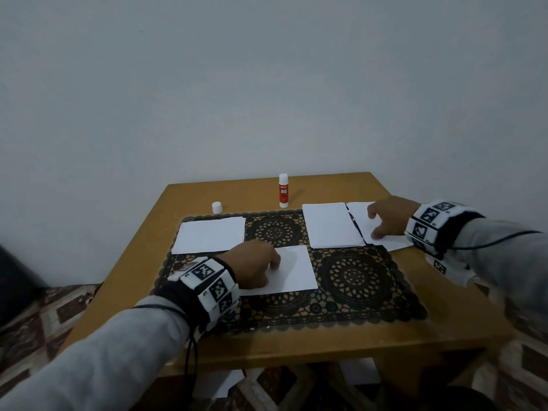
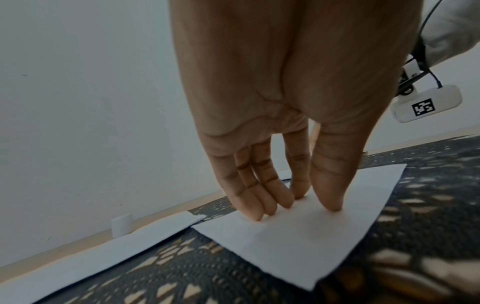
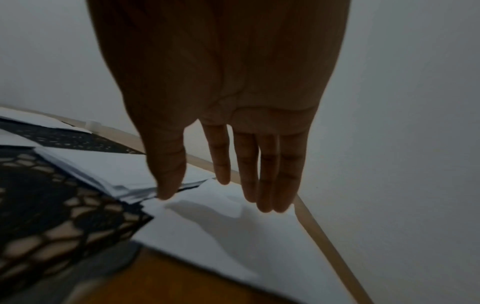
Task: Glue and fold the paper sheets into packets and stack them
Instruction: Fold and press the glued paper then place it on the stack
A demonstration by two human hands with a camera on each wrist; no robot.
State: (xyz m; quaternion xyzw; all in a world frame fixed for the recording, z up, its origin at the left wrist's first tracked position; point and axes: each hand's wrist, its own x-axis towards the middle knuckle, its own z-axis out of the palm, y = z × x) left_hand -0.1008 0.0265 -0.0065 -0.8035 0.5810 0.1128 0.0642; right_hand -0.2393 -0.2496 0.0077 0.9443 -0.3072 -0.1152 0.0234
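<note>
Wooden table (image 1: 296,345), lace mat: left hand (image 1: 255,264) presses straight fingertips on one folded packet (image 1: 292,269), long axis left-right; right hand (image 1: 388,215), fingers loosely spread, hovers over the loose sheets (image 1: 385,232); one glue stick (image 1: 283,191) upright behind.

a plain, pale grey-white wall (image 1: 267,84) fills the upper part of the head view, unmarked but for a few small specks, under dim, even light. against it stands a small wooden table (image 1: 296,345) with a honey-coloured top, its far edge close to the wall. a black lace-patterned table mat (image 1: 355,280) with round medallion motifs covers most of the tabletop, the wood showing through its openwork. the floor (image 1: 44,315) around the table carries a geometric pattern in maroon, brown and cream. a dark shape (image 1: 14,286) sits at the left edge, too cropped to identify.
</note>
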